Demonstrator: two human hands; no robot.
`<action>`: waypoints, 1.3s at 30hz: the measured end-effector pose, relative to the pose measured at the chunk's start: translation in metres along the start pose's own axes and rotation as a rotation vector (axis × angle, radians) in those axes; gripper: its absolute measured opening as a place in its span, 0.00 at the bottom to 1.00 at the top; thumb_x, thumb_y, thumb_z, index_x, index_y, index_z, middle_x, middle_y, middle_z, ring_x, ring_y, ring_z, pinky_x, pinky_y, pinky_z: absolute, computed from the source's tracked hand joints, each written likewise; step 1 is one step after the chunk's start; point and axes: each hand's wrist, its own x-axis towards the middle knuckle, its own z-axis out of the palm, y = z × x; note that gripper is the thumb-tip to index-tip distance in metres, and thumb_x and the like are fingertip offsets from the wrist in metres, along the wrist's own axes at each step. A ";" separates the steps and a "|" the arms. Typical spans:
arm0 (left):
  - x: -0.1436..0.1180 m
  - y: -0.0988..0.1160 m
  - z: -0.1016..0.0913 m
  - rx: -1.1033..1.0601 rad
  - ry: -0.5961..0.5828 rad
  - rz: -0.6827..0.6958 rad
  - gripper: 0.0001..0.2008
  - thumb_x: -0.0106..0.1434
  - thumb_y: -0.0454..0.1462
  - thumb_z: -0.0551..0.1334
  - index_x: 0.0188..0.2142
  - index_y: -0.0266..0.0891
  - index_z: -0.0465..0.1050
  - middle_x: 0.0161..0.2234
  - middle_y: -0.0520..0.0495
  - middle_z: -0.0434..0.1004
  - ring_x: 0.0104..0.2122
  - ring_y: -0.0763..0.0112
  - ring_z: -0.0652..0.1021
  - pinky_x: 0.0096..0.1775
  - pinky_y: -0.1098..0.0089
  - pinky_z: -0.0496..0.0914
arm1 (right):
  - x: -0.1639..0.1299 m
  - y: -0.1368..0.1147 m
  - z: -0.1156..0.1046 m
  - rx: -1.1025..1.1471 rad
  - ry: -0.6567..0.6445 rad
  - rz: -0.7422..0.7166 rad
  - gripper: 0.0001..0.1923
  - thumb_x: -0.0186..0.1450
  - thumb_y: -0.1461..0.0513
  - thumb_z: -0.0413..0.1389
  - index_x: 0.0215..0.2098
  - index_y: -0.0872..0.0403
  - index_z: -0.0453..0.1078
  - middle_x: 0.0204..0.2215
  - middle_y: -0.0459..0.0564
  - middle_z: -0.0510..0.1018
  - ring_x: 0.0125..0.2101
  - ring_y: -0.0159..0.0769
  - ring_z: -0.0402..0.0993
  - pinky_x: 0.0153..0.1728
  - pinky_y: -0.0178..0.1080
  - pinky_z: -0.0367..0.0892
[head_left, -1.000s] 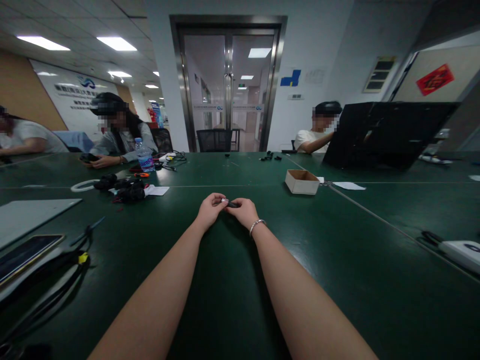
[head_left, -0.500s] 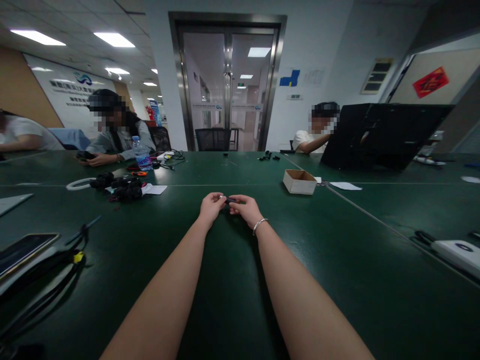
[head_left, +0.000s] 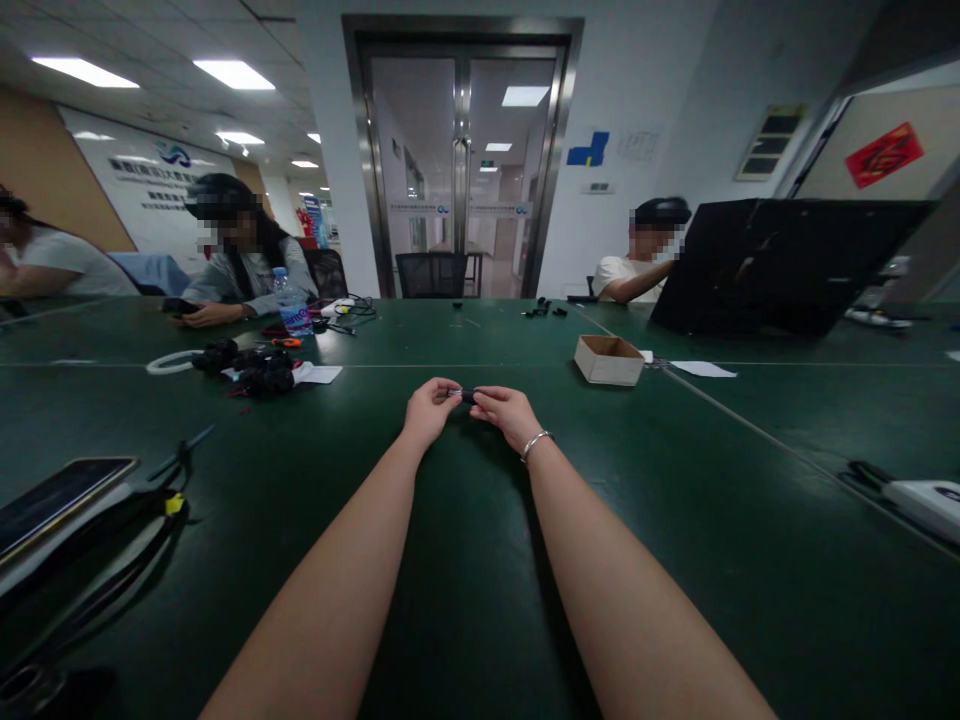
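Both my arms stretch out over a dark green table (head_left: 675, 480). My left hand (head_left: 427, 408) and my right hand (head_left: 510, 413) meet at the table's middle, fingertips together. Between them they pinch a small dark part (head_left: 466, 396) with a bit of silver at its left end. A thin bracelet (head_left: 535, 441) circles my right wrist. What the small part is cannot be made out.
An open cardboard box (head_left: 608, 359) stands right of my hands. A heap of black parts (head_left: 255, 372) with white paper lies to the left, a phone (head_left: 56, 497) and cables nearer. A water bottle (head_left: 292, 306) and several seated people are farther off, and a black panel (head_left: 780, 265) at right.
My hands have stayed together on the small part and shifted slightly to the right and up in view. My head has turned a little.
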 end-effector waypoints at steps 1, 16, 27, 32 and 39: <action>0.000 0.001 0.000 0.006 -0.007 0.000 0.10 0.50 0.32 0.65 0.34 0.36 0.72 0.36 0.43 0.76 0.39 0.65 0.76 0.48 0.58 0.68 | 0.001 0.001 -0.001 -0.012 0.002 -0.008 0.05 0.58 0.72 0.61 0.33 0.63 0.71 0.24 0.50 0.75 0.21 0.29 0.74 0.28 0.31 0.77; 0.001 0.007 -0.009 0.387 -0.028 -0.156 0.21 0.57 0.53 0.57 0.27 0.37 0.73 0.22 0.48 0.74 0.23 0.70 0.72 0.26 0.71 0.62 | 0.005 0.006 -0.005 -0.033 -0.076 -0.041 0.08 0.56 0.73 0.62 0.34 0.60 0.72 0.27 0.48 0.77 0.26 0.31 0.76 0.33 0.34 0.78; -0.004 0.019 -0.010 0.614 -0.013 -0.204 0.29 0.59 0.58 0.49 0.15 0.40 0.66 0.13 0.50 0.65 0.17 0.69 0.67 0.25 0.69 0.56 | 0.002 0.003 -0.008 0.002 -0.172 -0.041 0.12 0.54 0.75 0.61 0.36 0.59 0.73 0.32 0.48 0.76 0.33 0.32 0.76 0.41 0.36 0.75; -0.001 0.020 -0.013 0.628 -0.052 -0.204 0.28 0.60 0.57 0.49 0.14 0.40 0.65 0.14 0.50 0.64 0.17 0.69 0.66 0.25 0.69 0.54 | 0.001 0.001 -0.011 0.000 -0.206 -0.038 0.15 0.52 0.76 0.61 0.36 0.58 0.73 0.35 0.48 0.75 0.35 0.33 0.76 0.43 0.37 0.74; 0.003 0.020 -0.016 0.610 -0.095 -0.238 0.28 0.60 0.55 0.49 0.14 0.39 0.64 0.14 0.50 0.63 0.17 0.70 0.64 0.24 0.69 0.53 | 0.000 0.000 -0.011 0.018 -0.231 -0.031 0.17 0.50 0.77 0.61 0.36 0.58 0.73 0.37 0.49 0.75 0.36 0.33 0.75 0.42 0.37 0.73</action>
